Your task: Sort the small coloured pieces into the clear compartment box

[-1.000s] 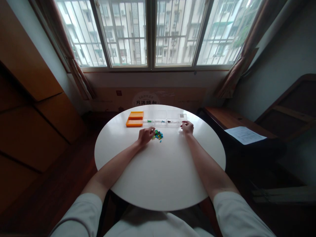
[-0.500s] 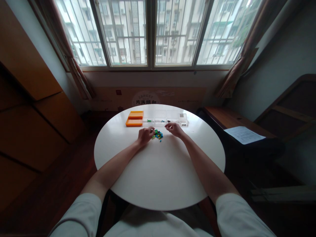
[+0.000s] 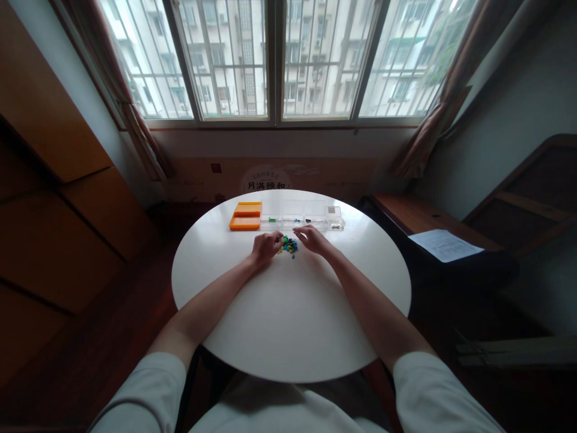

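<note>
A small heap of green, blue, yellow and dark little pieces (image 3: pixel 290 245) lies on the white round table (image 3: pixel 288 319). At the heap's left edge is my left hand (image 3: pixel 267 246), its fingers curled together; whatever they pinch is too small to name. My right hand (image 3: pixel 314 239) hovers at the upper right of the heap, fingers stretched out and thumb apart, with nothing visible in them. One blue piece (image 3: pixel 293 257) lies apart, nearer to me. Behind the hands stand an orange open case (image 3: pixel 245 226) and a row of clear lidded boxes (image 3: pixel 293 207), with a few small pieces inside several of them.
The window (image 3: pixel 274 60) with bars is beyond the table. To the right, a sheet of paper (image 3: pixel 446 245) rests near a brown wooden bench (image 3: pixel 433 219). Wooden cabinets (image 3: pixel 54 222) stand on the left.
My right hand has moved left, from beside the clear boxes toward the heap. The left hand stays nearly in place by the pieces.
</note>
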`<state>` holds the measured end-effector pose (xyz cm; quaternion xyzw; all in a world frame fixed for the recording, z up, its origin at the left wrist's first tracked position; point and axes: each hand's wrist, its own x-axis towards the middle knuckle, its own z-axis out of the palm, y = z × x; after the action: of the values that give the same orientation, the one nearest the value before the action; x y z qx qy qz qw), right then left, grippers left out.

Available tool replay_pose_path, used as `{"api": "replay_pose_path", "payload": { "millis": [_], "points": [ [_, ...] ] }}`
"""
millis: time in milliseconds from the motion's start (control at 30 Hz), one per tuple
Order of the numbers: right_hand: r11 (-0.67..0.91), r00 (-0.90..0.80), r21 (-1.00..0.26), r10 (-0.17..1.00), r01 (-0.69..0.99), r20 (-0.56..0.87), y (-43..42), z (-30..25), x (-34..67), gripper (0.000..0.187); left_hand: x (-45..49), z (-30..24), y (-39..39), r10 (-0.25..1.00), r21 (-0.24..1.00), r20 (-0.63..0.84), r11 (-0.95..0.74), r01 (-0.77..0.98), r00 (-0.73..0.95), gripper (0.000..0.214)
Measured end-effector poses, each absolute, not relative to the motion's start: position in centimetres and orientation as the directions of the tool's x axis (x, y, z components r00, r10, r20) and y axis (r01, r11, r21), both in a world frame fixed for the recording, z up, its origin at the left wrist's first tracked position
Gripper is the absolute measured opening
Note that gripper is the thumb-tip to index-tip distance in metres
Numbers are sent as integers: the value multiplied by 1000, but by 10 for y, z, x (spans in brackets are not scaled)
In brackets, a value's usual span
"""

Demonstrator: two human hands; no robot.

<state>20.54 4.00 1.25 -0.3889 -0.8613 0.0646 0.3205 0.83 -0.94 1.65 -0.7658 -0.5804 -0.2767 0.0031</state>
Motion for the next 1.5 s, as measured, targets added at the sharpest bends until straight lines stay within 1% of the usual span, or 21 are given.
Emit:
{"api": "replay_pose_path", "payload": {
  "millis": [67, 133, 233, 333, 433, 733, 867, 1100, 1400, 1500],
  "points": [
    [662, -459, -365, 732, 655, 503, 40, 11, 206, 28, 8, 16, -9, 885, 315, 427, -337, 887, 185, 28],
    [671, -476, -360, 726, 648, 496, 41, 8, 206, 28, 7, 15, -8, 883, 313, 427, -346, 884, 195, 28],
    [721, -545, -361, 687, 591, 480, 42, 4, 204, 30, 6, 14, -8, 883, 311, 425, -351, 883, 201, 28],
    [773, -610, -372, 634, 514, 475, 41, 4, 200, 38, 7, 15, -9, 885, 315, 416, -357, 879, 209, 28],
    [796, -629, -361, 605, 486, 488, 38, 6, 197, 43, 7, 17, -10, 888, 321, 409, -356, 878, 210, 28],
    [761, -594, -355, 646, 542, 479, 39, 3, 197, 34, 8, 18, -11, 898, 325, 391, -339, 883, 202, 28],
    [754, -577, -350, 654, 556, 490, 42, 0, 197, 31, 8, 17, -10, 886, 318, 409, -363, 876, 219, 27],
    [726, -517, -393, 681, 564, 518, 46, -4, 201, 21, 8, 18, -11, 888, 310, 404, -358, 881, 219, 27],
    [667, -438, -431, 735, 608, 518, 50, -10, 207, 22, 8, 20, -12, 896, 324, 388, -352, 878, 216, 27],
    [625, -388, -449, 765, 638, 515, 52, -12, 209, 23, 8, 20, -12, 901, 325, 381, -342, 882, 209, 27]
  ]
}}
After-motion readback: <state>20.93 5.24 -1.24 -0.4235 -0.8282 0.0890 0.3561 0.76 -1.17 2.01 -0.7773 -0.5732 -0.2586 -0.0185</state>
